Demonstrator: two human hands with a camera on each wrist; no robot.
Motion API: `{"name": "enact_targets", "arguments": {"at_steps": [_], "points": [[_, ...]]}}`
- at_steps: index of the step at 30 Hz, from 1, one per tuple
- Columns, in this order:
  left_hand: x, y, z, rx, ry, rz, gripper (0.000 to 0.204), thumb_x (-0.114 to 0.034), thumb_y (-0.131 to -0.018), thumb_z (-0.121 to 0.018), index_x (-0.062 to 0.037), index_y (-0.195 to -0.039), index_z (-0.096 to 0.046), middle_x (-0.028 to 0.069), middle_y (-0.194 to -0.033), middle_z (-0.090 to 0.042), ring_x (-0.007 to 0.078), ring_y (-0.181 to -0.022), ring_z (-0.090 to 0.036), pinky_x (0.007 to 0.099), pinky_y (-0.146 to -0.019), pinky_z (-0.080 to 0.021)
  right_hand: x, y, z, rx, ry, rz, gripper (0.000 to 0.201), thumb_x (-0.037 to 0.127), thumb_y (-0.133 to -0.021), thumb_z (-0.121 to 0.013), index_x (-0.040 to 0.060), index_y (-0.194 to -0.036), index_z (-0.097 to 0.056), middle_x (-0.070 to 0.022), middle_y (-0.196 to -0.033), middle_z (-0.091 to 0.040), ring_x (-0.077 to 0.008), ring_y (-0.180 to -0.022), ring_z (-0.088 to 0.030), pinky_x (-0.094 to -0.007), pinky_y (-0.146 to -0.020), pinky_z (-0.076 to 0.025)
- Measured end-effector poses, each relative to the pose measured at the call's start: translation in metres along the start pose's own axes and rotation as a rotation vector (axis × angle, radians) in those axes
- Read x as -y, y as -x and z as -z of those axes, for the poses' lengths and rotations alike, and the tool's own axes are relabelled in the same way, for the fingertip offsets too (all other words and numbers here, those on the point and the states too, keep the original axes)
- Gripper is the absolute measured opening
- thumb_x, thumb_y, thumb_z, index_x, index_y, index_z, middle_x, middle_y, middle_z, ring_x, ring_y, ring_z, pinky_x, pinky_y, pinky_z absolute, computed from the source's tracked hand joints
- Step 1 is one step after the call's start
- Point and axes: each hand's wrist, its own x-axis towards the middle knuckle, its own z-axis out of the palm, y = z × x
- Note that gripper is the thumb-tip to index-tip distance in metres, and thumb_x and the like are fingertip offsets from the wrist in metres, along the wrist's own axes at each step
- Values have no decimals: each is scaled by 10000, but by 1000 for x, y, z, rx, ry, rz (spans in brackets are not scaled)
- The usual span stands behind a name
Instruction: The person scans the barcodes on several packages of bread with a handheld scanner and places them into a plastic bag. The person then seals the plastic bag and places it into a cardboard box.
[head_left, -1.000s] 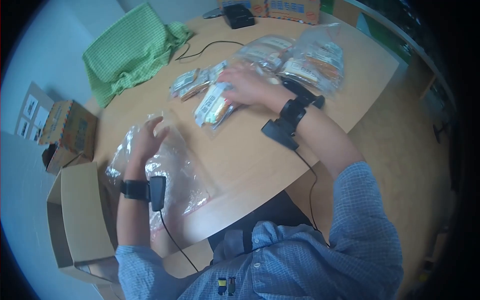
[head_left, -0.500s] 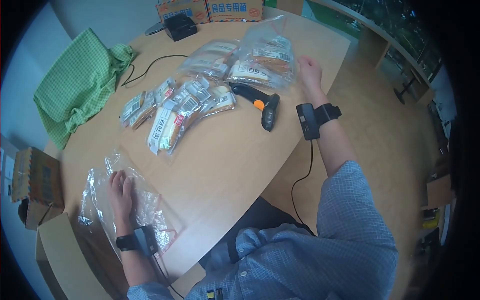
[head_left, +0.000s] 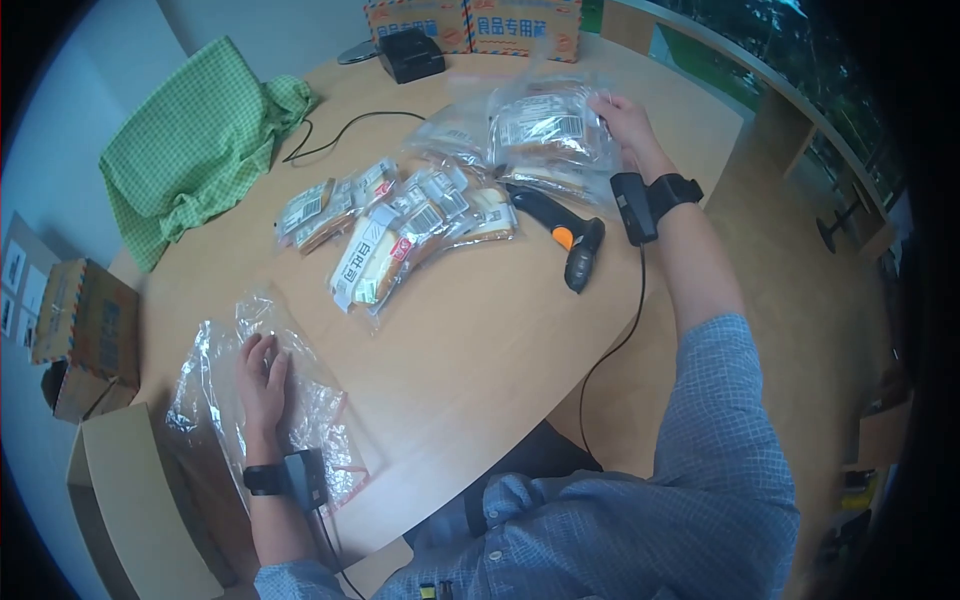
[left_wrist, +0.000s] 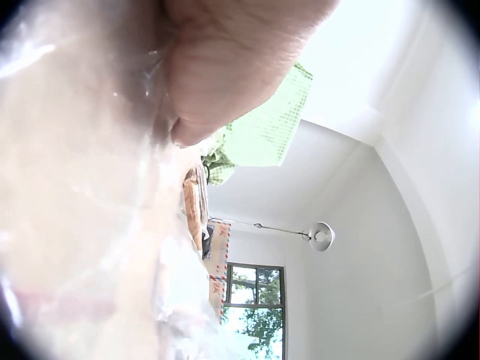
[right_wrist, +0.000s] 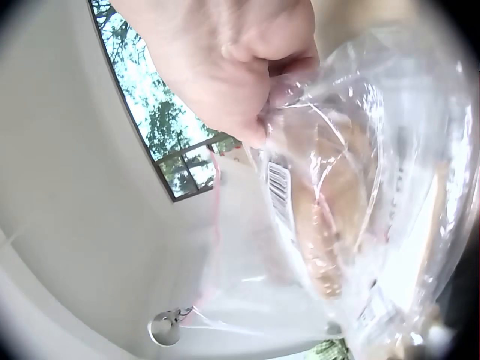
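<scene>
At the right back of the table, my right hand (head_left: 628, 122) pinches the side of a clear plastic bag (head_left: 545, 125) with wrapped bread inside. Up close in the right wrist view, thumb and fingers grip the crinkled film beside a barcode label (right_wrist: 279, 187). My left hand (head_left: 262, 385) rests with relaxed fingers on a flat clear plastic bag (head_left: 325, 425) with a red edge, at the front left. Between the hands lie several loose packs of sliced bread (head_left: 375, 255). Another clear bag (head_left: 445, 135) sits behind them, partly covered by the gripped one.
A black and orange handheld scanner (head_left: 570, 238) lies just below the gripped bag. Green checked cloth (head_left: 195, 140) covers something at the back left. An open carton (head_left: 140, 510) stands by the left edge; a black device (head_left: 410, 55) and printed boxes (head_left: 520, 30) are at the back.
My right hand left the loose bread packs, swung right past the bagged bread, and now grips that bag's side, tilting it up. The left hand has stayed on the flat bag.
</scene>
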Motion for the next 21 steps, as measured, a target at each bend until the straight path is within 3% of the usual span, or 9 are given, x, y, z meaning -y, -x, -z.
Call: {"name": "enact_targets", "arguments": {"at_steps": [2, 3, 5, 8, 13, 15, 17, 19, 21], "points": [[-4, 0, 1, -14, -34, -15, 340, -186, -800, -605, -10, -1089, -569, 171, -1232, -459, 318, -1146, -438, 373, -971, -343, 50, 29, -21, 152, 81, 206, 289, 205, -812, -630, -14, -1001, -631, -44, -806, -626, -105, -691, -551, -247, -623, -445], [-6, 0, 1, -22, -42, -2, 340, -186, -800, -605, -10, -1089, -569, 171, -1232, -459, 318, -1146, -438, 373, -971, -343, 64, 37, -29, 169, 74, 205, 289, 205, -812, -630, -14, -1001, -631, -44, -806, -626, -105, -691, -551, -247, -623, -445], [-12, 0, 2, -20, -32, 1, 339, -194, -796, -611, -10, -1079, -573, 165, -1233, -461, 313, -1143, -441, 372, -967, -347, 87, 46, -48, 426, 171, 409, 310, 229, -826, -612, 4, -1039, -622, -13, -867, -617, -100, -758, -548, -242, -686, -438], [-13, -2, 0, -39, -73, -7, 341, -204, -785, -620, -23, -1071, -580, 169, -1221, -473, 321, -1132, -447, 377, -956, -355, 112, 49, -82, 553, 295, 609, 294, 248, -836, -596, 17, -1013, -639, -18, -849, -626, -90, -743, -540, -232, -669, -428], [-16, -2, -5, -57, 6, 2, 336, -209, -774, -625, -33, -1059, -592, 166, -1211, -487, 327, -1121, -455, 388, -953, -355, 146, 44, -138, 672, 654, 710, 258, 259, -850, -564, 22, -899, -655, -37, -727, -616, -96, -675, -540, -246, -619, -430], [-11, -1, -3, -62, 6, 11, 337, -213, -771, -625, -32, -1054, -594, 166, -1212, -487, 330, -1117, -457, 393, -954, -352, 161, 52, -158, 696, 701, 760, 256, 247, -855, -548, 15, -837, -654, -52, -696, -613, -102, -652, -545, -259, -603, -438], [-15, -1, -2, -50, -47, -18, 338, -215, -767, -624, -31, -1049, -595, 168, -1205, -491, 335, -1117, -454, 397, -950, -354, 189, 57, -168, 563, 716, 998, 193, 182, -810, -561, 39, -884, -667, -118, -762, -661, -196, -663, -629, -307, -596, -477], [-18, -1, -1, -54, -42, -10, 337, -217, -765, -620, -31, -1045, -597, 169, -1198, -496, 334, -1118, -452, 402, -952, -345, 210, 53, -184, 544, 635, 981, 190, 217, -764, -598, 54, -823, -676, -148, -722, -642, -227, -632, -617, -348, -587, -460], [-20, -2, -3, -63, -42, -19, 335, -224, -764, -618, -32, -1038, -601, 166, -1192, -501, 331, -1114, -455, 405, -957, -333, 230, 45, -194, 446, 788, 1069, 193, 204, -758, -597, 53, -852, -672, -150, -740, -645, -238, -617, -613, -349, -582, -463]]}}
